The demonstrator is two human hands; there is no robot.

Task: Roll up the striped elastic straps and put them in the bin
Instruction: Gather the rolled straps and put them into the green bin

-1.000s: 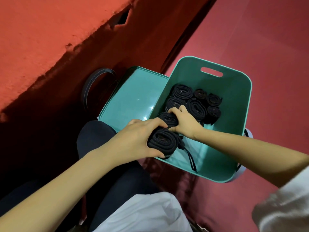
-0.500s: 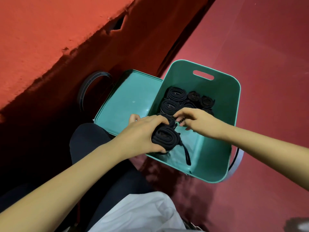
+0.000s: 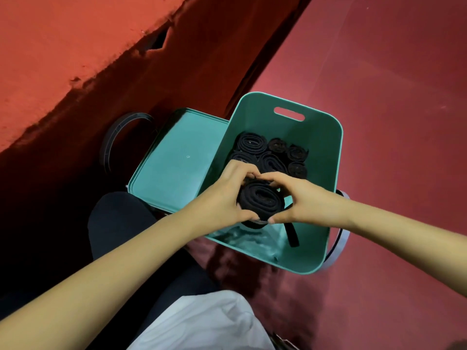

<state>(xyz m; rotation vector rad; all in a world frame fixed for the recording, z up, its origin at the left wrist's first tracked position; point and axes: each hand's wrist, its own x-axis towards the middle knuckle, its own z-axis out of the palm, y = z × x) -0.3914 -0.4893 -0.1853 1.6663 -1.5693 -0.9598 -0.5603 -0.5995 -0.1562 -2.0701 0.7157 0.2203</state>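
Note:
A teal bin point(image 3: 331, 173) stands on the red floor with several dark rolled straps point(image 3: 274, 157) packed at its far end. Over the bin's near half, my left hand point(image 3: 222, 200) and my right hand point(image 3: 300, 200) hold one large dark rolled strap point(image 3: 261, 200) between them, fingers curled round its sides. The roll's loose tail point(image 3: 293, 233) hangs down onto the bin's floor. Stripes on the straps are too dark to make out.
The bin's teal lid point(image 3: 177, 162) lies flat to its left. A dark loop of strap point(image 3: 111, 140) lies on the floor beyond the lid, near the red wall. Another strap point(image 3: 340, 246) curves under the bin's right side. My knee and white shirt are below.
My right hand has come back from the packed rolls and closed on the right side of the roll my left hand held. Both hands moved it slightly deeper over the bin.

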